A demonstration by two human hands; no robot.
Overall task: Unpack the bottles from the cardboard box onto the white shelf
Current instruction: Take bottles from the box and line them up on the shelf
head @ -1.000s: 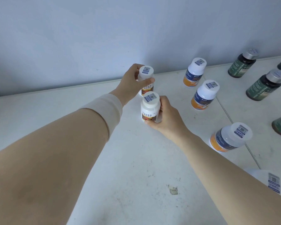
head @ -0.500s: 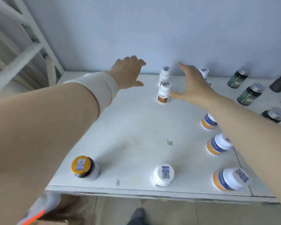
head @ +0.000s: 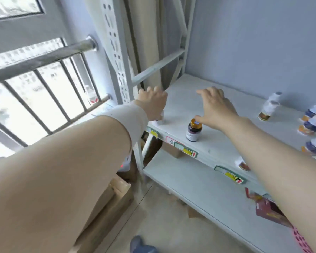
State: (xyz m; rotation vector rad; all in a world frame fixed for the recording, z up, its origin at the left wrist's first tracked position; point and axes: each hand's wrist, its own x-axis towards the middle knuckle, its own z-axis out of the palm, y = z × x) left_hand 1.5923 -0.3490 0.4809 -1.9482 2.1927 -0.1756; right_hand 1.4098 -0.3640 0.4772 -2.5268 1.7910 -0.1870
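Observation:
My left hand (head: 152,103) hovers over the left end of the white shelf (head: 217,141), fingers apart and empty. My right hand (head: 214,108) is also spread and empty, just above a dark bottle with an orange cap (head: 193,130) near the shelf's front edge. Two white bottles with brown labels (head: 269,108) stand one behind the other at the back of the shelf. Several white-capped bottles with blue and orange labels (head: 313,125) stand at the right. The cardboard box (head: 115,196) sits on the floor at the lower left, mostly hidden by my left arm.
A perforated grey upright (head: 115,52) and a cross brace (head: 157,68) frame the shelf's left end. A lower shelf board (head: 199,189) carries a dark red packet (head: 268,212). A barred window (head: 44,84) is at the left. My shoe (head: 140,245) shows on the floor.
Both hands let go of the two white brown-labelled bottles at the back of the shelf and drew back toward the left front. My view swung left and down, showing the window and lower shelf.

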